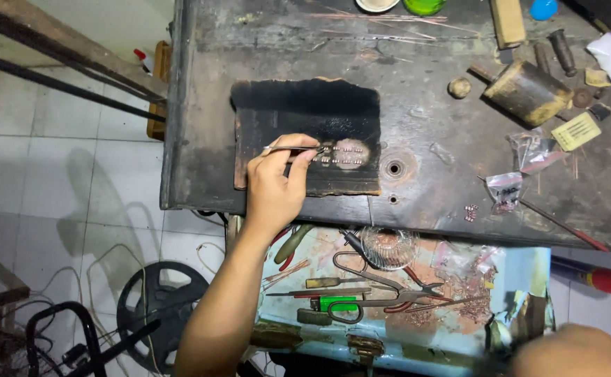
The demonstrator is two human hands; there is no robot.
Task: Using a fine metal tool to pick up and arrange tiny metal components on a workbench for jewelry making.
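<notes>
My left hand (277,183) reaches over the near edge of a dark, scorched workbench (417,70) and grips thin metal tweezers (293,148). The tweezer tips touch rows of small metal pieces (341,153) laid out on a charred black block (305,119). The pieces sit on a pale, burnt patch of that block. My right hand is out of view; only a rounded bit of skin (574,352) shows at the bottom right, and I cannot tell what it is.
An open drawer (528,279) under the bench holds shears (378,283), pliers, a wire coil and copper scraps. On the bench: small plastic bags (506,188), a wooden-handled tool (528,91), a small ball. A red marker (598,278) lies right. Cables and a black wheel on the tiled floor.
</notes>
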